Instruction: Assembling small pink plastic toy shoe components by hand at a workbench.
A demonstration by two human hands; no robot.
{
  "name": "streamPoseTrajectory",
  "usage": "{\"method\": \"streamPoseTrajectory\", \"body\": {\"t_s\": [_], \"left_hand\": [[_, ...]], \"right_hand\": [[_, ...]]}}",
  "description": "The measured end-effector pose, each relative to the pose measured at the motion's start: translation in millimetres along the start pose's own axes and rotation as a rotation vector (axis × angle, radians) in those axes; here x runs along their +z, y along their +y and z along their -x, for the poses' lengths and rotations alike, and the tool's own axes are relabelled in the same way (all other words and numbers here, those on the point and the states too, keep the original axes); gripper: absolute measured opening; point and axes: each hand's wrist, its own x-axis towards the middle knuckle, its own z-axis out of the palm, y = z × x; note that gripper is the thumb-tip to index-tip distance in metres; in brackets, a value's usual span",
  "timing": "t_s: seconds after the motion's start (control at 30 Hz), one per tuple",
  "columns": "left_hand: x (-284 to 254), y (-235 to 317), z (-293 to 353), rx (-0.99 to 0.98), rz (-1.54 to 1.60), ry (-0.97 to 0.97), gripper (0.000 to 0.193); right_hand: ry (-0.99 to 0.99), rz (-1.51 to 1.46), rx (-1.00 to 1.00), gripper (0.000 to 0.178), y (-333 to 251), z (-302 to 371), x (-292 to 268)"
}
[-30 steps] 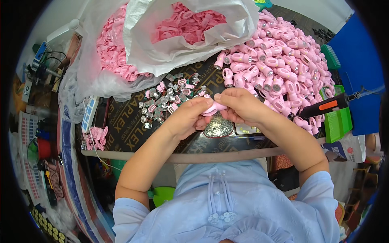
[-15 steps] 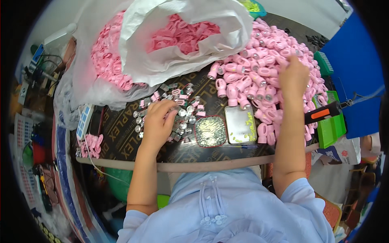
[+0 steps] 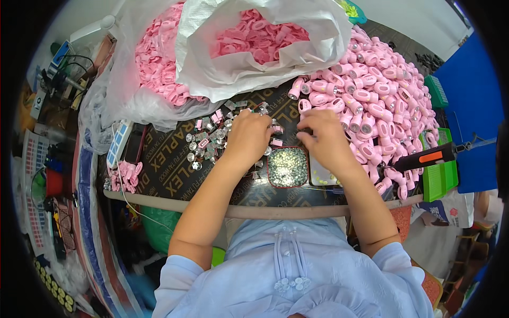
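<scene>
My left hand (image 3: 249,139) is over the loose small parts, palm down with fingers curled; whatever its fingertips hold is hidden. Around it lie small silver reflector heads with pink and green bits (image 3: 204,143). My right hand (image 3: 324,139) hovers over the shallow metal tray (image 3: 319,173), thumb and forefinger apart, with nothing visible between them. Just beyond its fingers is the left edge of a big heap of pink mini flashlights (image 3: 379,100). Between my wrists sits a red-rimmed square container (image 3: 287,167) full of tiny metallic pieces.
A white woven sack (image 3: 196,69) of pink plastic parts stands at the back, beside a clear bag (image 3: 156,58) of similar parts. A black tool with an orange patch (image 3: 428,158) hangs on a coiled cord at right, above a green tray (image 3: 442,177). A power strip (image 3: 120,143) lies left.
My right hand has left the pink flashlight heap and come left and nearer, over the metal tray. My left hand has moved right across the small parts. The view has shifted slightly.
</scene>
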Motion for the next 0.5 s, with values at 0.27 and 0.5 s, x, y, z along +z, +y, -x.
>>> {"method": "streamPoseTrajectory", "body": {"t_s": [0.27,0.5], "left_hand": [[-11.6,-22.1,18.2,-0.388,0.709,-0.022,0.013],[-30.6,-6.2,33.8,-0.389,1.146,0.037,0.01]], "right_hand": [[0.013,-0.281,-0.005,0.031,-17.4,-8.2,13.2],[-0.081,-0.248,-0.175,0.024,-40.5,-20.6,33.4]]}}
